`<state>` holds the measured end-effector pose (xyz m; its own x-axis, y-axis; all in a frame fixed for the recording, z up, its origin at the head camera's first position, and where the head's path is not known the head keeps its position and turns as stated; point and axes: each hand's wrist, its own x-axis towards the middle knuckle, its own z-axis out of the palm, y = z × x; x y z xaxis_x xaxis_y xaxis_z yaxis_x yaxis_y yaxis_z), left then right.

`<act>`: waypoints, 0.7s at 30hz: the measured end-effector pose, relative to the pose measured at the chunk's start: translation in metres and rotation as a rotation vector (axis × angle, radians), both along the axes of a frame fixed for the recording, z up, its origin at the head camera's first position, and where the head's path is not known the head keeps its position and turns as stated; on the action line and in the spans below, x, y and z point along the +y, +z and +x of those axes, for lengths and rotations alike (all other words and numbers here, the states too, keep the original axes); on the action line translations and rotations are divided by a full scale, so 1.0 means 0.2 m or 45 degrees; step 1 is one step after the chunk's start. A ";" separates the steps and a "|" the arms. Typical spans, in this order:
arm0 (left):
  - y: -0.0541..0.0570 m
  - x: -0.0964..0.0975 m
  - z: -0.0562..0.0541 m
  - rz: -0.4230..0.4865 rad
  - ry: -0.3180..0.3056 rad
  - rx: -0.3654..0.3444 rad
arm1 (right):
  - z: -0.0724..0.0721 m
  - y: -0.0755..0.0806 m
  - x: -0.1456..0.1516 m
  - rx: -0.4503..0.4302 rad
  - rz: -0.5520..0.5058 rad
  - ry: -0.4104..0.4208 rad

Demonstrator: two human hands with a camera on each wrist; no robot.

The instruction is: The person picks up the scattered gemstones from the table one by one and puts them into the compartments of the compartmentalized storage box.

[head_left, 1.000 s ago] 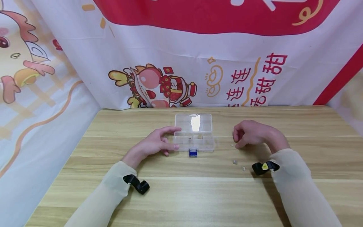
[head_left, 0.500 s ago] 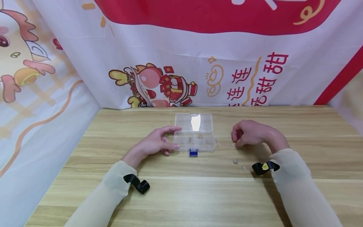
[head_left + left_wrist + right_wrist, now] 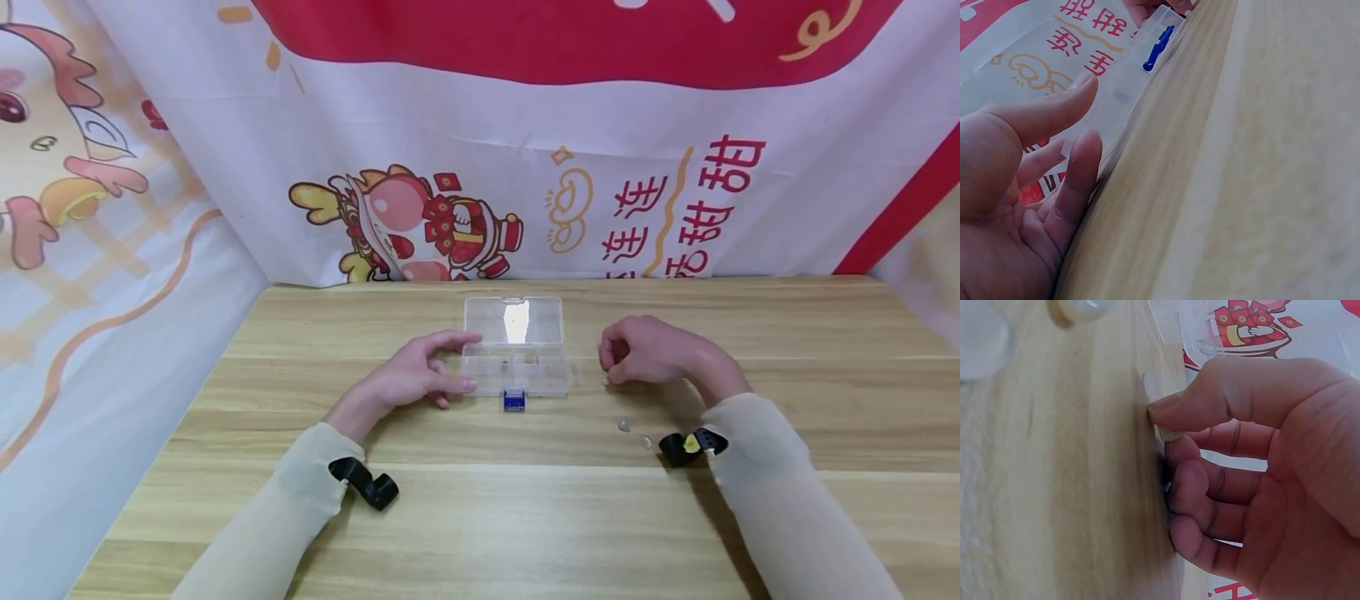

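A clear plastic compartment box (image 3: 547,379) with a blue latch (image 3: 513,401) stands on the table, its clear lid (image 3: 487,321) folded back. Small pieces lie inside, one yellowish (image 3: 531,357). My left hand (image 3: 408,371) rests at the box's left end, thumb at the front corner and index finger by the hinge, both fairly straight. To the box's right, my right hand (image 3: 648,350) is low at the table with curled fingers. A pale glassy sliver (image 3: 1172,435) shows between its thumb and index fingertip. Another small translucent piece (image 3: 1150,385) is just beyond the thumb.
A greyish bead (image 3: 624,425) and a clear round piece (image 3: 647,442) lie on the wooden table (image 3: 480,525) near the right wrist. Black wrist mounts (image 3: 375,492) stick out from both sleeves. A printed cloth (image 3: 337,117) hangs along the table's back edge.
My right hand has slid slightly left toward the box, and the small piece at its thumb has shifted left too. The left hand and the box stay put.
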<state>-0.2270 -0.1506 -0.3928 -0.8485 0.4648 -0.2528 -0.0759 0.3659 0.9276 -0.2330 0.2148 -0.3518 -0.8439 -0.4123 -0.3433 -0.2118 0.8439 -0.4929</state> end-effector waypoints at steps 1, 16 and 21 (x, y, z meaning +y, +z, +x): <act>0.00 0.00 0.00 0.001 -0.001 -0.003 | 0.00 0.00 0.00 -0.004 -0.004 -0.003; 0.00 0.00 0.00 0.000 -0.008 -0.012 | 0.01 0.01 0.00 0.003 -0.018 -0.013; 0.01 -0.01 0.00 -0.001 -0.009 -0.015 | 0.00 0.01 0.00 0.009 -0.039 -0.009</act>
<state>-0.2265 -0.1516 -0.3914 -0.8422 0.4706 -0.2632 -0.0842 0.3674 0.9262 -0.2322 0.2149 -0.3496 -0.8492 -0.4166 -0.3246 -0.2095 0.8300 -0.5170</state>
